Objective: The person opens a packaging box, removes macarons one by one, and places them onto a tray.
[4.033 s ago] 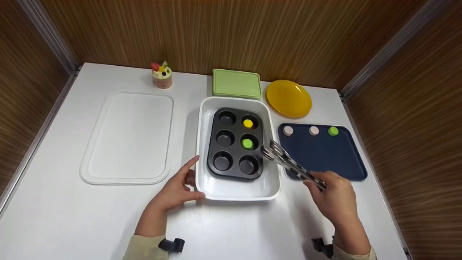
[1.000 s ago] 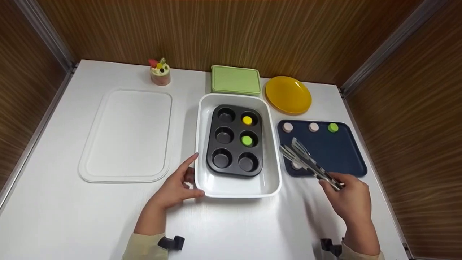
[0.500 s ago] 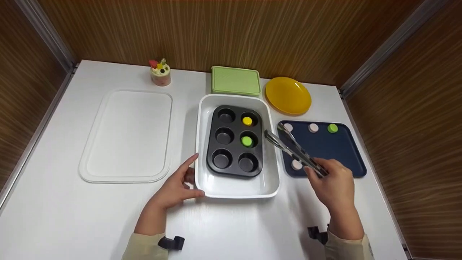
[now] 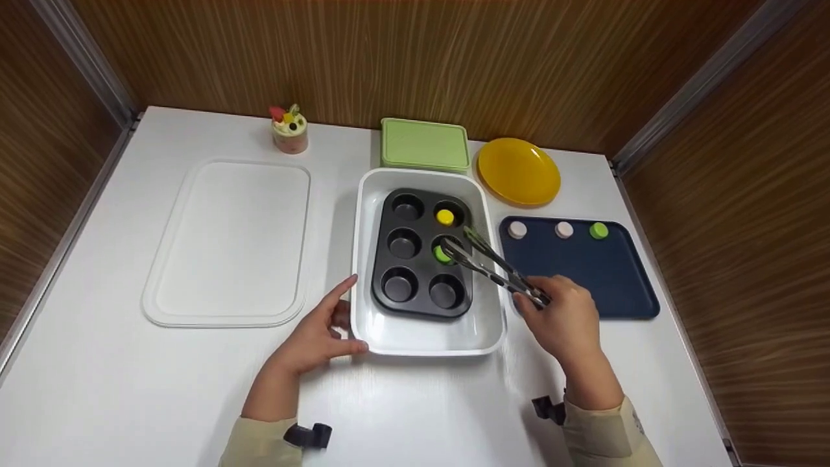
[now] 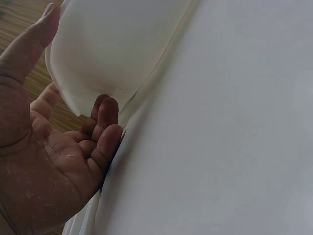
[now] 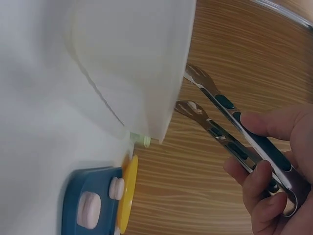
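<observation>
My right hand (image 4: 563,318) grips a pair of metal tongs (image 6: 225,102) by the handle end. The tongs' arms stand spread, with nothing between them, over the right side of a dark six-cup muffin tin (image 4: 423,298). One tip overlaps the small green round piece (image 4: 441,255) in the middle right cup. A yellow round piece (image 4: 445,216) sits in the back right cup. The tin lies inside a deep white bin (image 4: 415,342). My left hand (image 4: 314,340) touches the bin's front left corner, thumb and index finger extended, the other fingers loosely bent.
Right of the bin, a navy tray (image 4: 596,279) bears pale pink pieces (image 4: 564,229) and a green one (image 4: 598,230) along its back edge. Behind are a green lidded box (image 4: 425,144), a yellow plate (image 4: 519,171) and a dessert cup (image 4: 290,133). A translucent lid (image 4: 230,243) lies left.
My right hand has carried the spread tongs leftward, from over the navy tray to over the muffin tin. It now hides the tray's front pink piece. My left hand has stayed put.
</observation>
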Demonstrator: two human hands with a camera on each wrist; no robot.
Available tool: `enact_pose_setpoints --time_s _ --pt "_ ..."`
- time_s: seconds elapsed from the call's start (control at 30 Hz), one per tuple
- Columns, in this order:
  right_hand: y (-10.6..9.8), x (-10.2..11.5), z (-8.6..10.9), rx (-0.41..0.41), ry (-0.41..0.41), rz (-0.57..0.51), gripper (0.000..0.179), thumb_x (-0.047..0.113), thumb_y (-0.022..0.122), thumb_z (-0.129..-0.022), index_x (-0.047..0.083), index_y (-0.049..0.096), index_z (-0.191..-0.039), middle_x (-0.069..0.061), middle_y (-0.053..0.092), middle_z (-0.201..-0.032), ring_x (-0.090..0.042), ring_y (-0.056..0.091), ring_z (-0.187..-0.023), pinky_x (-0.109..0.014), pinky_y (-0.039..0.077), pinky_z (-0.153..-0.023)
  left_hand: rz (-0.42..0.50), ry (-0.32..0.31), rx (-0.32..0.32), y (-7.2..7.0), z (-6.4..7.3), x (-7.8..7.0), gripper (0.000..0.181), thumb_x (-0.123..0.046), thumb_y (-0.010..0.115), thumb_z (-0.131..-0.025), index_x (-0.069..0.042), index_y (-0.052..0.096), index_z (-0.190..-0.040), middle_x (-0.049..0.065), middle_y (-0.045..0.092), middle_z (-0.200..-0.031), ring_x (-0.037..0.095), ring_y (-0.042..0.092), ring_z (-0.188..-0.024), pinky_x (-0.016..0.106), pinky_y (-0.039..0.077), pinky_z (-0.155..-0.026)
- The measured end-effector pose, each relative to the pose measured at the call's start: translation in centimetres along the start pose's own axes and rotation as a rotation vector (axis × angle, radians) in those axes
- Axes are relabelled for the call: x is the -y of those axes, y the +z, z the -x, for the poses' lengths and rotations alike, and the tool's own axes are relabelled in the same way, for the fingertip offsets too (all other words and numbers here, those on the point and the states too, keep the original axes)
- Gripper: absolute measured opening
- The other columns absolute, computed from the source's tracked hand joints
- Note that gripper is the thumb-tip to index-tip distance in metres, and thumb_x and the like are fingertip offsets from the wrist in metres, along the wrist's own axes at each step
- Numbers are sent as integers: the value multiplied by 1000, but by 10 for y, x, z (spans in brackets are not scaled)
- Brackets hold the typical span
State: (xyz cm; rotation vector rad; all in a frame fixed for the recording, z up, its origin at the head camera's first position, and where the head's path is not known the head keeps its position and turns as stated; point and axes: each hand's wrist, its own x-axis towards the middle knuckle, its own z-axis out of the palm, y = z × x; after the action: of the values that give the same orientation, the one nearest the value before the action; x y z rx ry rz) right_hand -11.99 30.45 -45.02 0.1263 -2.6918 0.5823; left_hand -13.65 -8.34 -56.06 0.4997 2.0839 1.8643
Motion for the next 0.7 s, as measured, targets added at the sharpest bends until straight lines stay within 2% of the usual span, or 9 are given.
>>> enact_pose_setpoints --time_s 0.7 --pt "16 10 -11 115 84 61 25 16 87 -85 4 83 -106 -13 73 -90 -36 71 -79 -58 55 -66 6 0 -5 0 0 -1 110 -8 94 -79 -8 27 -168 20 64 -115 25 62 -98 28 46 -77"
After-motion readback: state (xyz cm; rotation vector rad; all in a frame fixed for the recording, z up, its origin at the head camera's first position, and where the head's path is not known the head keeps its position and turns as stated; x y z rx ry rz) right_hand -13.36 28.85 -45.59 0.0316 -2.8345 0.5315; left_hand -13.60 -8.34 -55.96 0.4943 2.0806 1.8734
